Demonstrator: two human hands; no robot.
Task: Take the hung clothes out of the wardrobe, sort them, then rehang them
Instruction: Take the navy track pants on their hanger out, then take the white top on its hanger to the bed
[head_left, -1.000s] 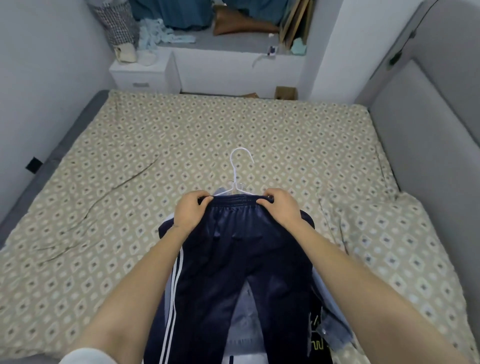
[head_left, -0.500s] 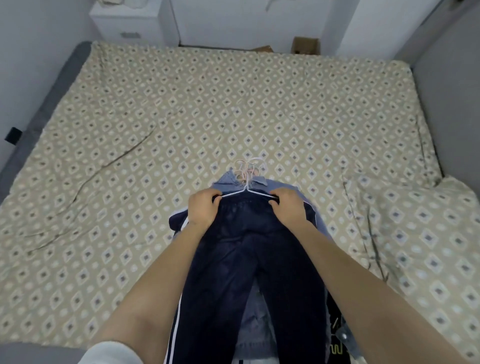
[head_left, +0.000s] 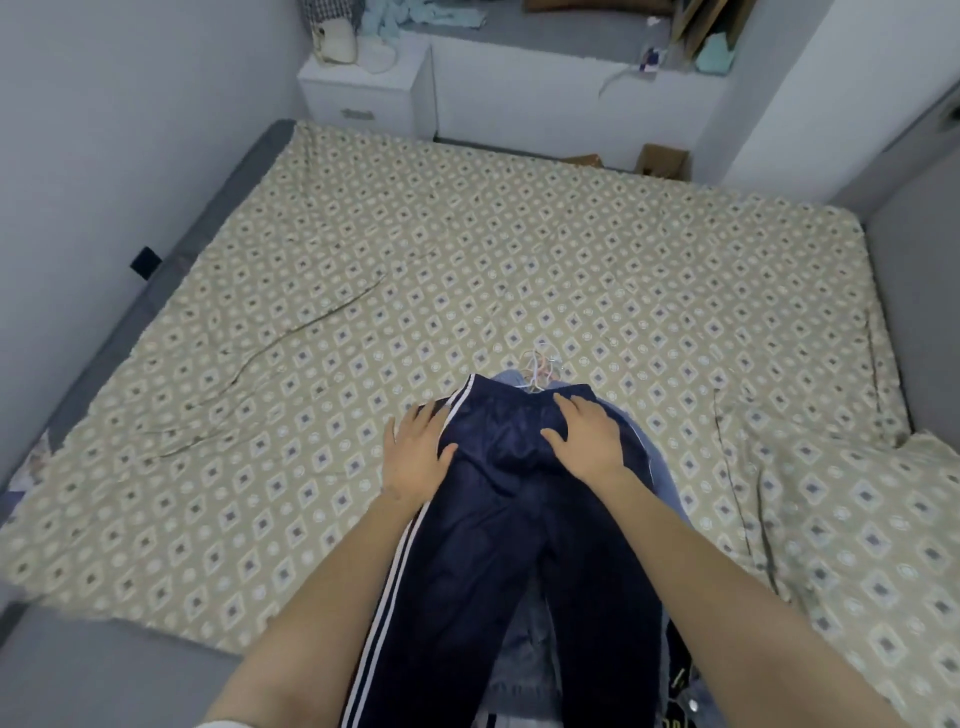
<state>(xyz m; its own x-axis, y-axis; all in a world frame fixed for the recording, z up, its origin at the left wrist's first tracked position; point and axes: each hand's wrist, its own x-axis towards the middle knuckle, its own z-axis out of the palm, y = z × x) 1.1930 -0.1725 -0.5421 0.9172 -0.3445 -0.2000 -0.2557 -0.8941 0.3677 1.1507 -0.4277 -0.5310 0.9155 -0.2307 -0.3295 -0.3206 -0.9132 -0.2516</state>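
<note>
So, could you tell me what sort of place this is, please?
Most likely a bedroom: a large bed with a patterned sheet fills the room, a white nightstand stands at its far corner, and navy track pants lie on other clothes there.

The trousers (head_left: 493, 530) lie on top of a pile of clothes (head_left: 530, 644) at the near edge of the bed (head_left: 519, 249), right of its middle. The left hand (head_left: 418, 452) and right hand (head_left: 587, 441) rest flat on them, side by side, just nearer than the waistband. Hangers (head_left: 540, 366) stick out from the pile toward the bed's middle. A nightstand (head_left: 363, 88) stands beyond the bed's far-left corner and a cardboard box (head_left: 662, 161) beyond its far edge. A headboard (head_left: 919, 291) runs along the bed's right side.
</note>
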